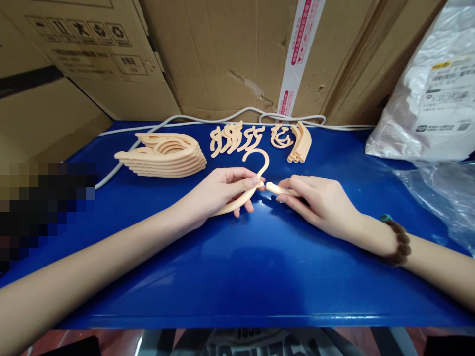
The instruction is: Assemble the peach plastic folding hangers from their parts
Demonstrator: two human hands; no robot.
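Observation:
My left hand is closed on a peach plastic hanger arm with a hook standing up from its end. My right hand pinches a second peach hanger arm, its tip almost touching the hook piece, low over the blue table. A stack of assembled peach hangers lies at the back left. Loose hooks and a bundle of curved arms lie behind my hands.
Cardboard boxes stand along the back. A white cable runs along the table's rear edge. White plastic bags and clear film sit at the right. A pixelated patch covers the left edge.

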